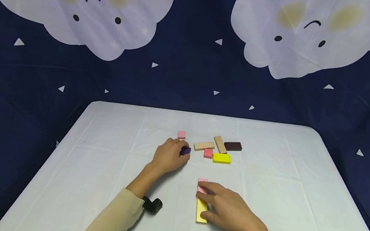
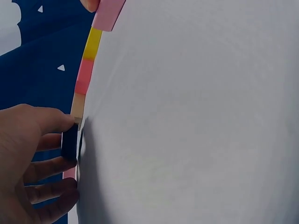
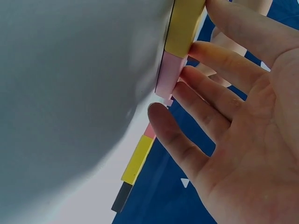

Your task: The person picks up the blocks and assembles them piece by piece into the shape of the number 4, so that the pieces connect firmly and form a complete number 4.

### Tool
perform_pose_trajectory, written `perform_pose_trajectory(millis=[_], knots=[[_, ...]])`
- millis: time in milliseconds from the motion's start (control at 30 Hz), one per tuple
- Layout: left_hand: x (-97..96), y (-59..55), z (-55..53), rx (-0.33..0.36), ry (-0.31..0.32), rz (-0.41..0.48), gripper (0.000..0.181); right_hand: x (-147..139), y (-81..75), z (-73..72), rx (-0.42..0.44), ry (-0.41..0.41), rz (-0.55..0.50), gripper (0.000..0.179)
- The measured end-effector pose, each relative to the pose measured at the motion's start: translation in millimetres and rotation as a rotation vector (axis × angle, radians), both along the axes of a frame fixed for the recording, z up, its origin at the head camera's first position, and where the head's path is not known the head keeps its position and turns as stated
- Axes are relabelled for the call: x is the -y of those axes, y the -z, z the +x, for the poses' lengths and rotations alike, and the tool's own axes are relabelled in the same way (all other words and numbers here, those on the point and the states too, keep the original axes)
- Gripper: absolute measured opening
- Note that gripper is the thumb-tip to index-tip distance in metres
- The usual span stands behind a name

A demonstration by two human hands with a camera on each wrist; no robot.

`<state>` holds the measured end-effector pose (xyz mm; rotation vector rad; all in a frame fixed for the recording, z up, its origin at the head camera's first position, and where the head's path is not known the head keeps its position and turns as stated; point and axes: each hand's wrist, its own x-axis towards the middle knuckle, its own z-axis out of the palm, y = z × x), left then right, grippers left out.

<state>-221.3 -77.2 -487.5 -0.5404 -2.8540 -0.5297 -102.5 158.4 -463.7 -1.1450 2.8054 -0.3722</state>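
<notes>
My left hand reaches to the back middle of the table and holds a small dark purple block between thumb and fingers. The left wrist view shows the block upright between thumb tip and a finger. Nearer the front, my right hand lies over a pale yellow rectangular block and a light pink block, set end to end in a line. Its thumb touches the yellow block and its fingertips are at the pink one. In the right wrist view its fingers are spread and nearly straight beside the pink block.
Behind the left hand sits a pink cube. To its right are two plain wooden blocks, a dark brown block, a deep pink cube and a bright yellow block. A white cloth covers the table.
</notes>
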Motion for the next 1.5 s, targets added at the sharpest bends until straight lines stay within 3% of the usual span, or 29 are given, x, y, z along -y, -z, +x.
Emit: perform_pose_trajectory(millis=[400,733,1000,1267,1500], knots=[[-8.4,-3.3,4.2,0.012,0.038,0.048,0.032,-0.2,0.9,-1.2,0.029,0.013,-0.026,0.053],[-15.0,-6.8,8.2,0.059,0.055,0.031,0.032,-0.5,2.7,-1.9,0.036,0.019,-0.046,0.053],[-17.3,-6.5,11.1,0.029,0.079,0.022,0.031,-0.8,2.1,-2.1,0.029,0.018,-0.055,0.053],[-18.3,-5.8,14.5,-0.046,0.115,0.016,0.031,-1.2,1.3,-3.2,0.020,0.008,-0.058,0.053],[-21.5,-5.9,18.7,-0.031,0.138,-0.005,0.032,-1.6,2.8,-2.1,0.006,0.000,-0.071,0.052]])
